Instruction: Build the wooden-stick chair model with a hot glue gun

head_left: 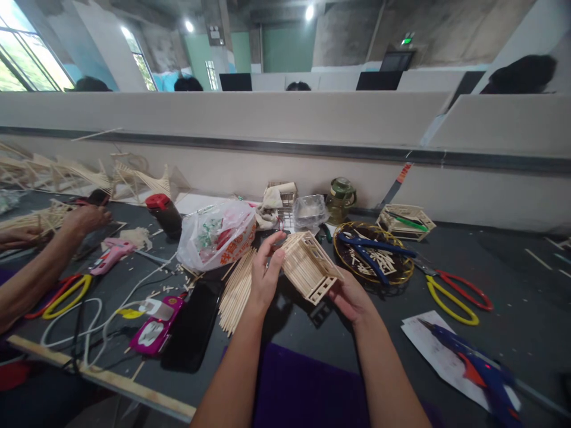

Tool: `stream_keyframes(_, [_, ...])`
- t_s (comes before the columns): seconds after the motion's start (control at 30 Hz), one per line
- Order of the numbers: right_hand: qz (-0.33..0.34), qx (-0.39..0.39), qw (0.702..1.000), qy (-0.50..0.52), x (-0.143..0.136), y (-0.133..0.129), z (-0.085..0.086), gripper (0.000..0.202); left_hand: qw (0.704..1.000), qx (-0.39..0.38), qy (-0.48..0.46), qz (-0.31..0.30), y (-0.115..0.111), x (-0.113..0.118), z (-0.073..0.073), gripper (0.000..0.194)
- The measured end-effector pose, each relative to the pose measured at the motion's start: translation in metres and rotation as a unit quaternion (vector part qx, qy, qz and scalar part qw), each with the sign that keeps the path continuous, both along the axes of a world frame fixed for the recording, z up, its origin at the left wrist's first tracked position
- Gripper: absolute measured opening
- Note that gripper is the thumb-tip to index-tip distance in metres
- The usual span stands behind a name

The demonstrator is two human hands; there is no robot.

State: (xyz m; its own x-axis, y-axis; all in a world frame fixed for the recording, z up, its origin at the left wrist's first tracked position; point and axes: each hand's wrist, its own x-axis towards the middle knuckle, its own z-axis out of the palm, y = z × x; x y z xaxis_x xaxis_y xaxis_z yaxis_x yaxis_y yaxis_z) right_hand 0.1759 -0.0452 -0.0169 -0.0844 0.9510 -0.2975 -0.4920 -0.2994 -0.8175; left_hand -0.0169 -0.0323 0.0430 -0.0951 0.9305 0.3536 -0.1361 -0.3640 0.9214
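Between my two hands, a small house model made of thin wooden sticks (306,264) is held tilted above the dark table. My left hand (266,270) grips its left side, thumb against the stick wall and fingers partly behind it. At the lower right corner my right hand (352,295) supports it, most of those fingers hidden beneath. A fan of loose wooden sticks (238,291) lies by my left wrist. Beyond my right hand is a round basket (408,276) with short stick pieces and blue-handled pliers (368,249) on it.
Red-and-yellow scissors (455,297) and a blue glue gun (477,362) lie at right. At left are a phone (191,327), a magenta device (158,327), a plastic bag (218,235) and a dark bottle (165,214). Another person's hand (89,220) works at far left.
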Motion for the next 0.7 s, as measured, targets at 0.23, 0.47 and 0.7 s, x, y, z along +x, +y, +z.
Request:
stream_keyframes(0.23, [0.094, 0.003, 0.995, -0.031, -0.003, -0.008, 0.008, 0.042, 0.999, 0.001, 0.049, 0.022, 0.006, -0.005, -0.008, 0.047])
stream_keyframes(0.47, [0.073, 0.001, 0.997, -0.006, -0.003, -0.004, 0.001, 0.033, 0.997, -0.043, -0.066, 0.023, 0.016, 0.003, -0.020, 0.054])
stream_keyframes(0.7, [0.042, -0.011, 0.999, 0.011, 0.000, -0.004, 0.002, 0.027, 0.968, -0.089, -0.232, -0.032, 0.020, 0.013, -0.022, 0.042])
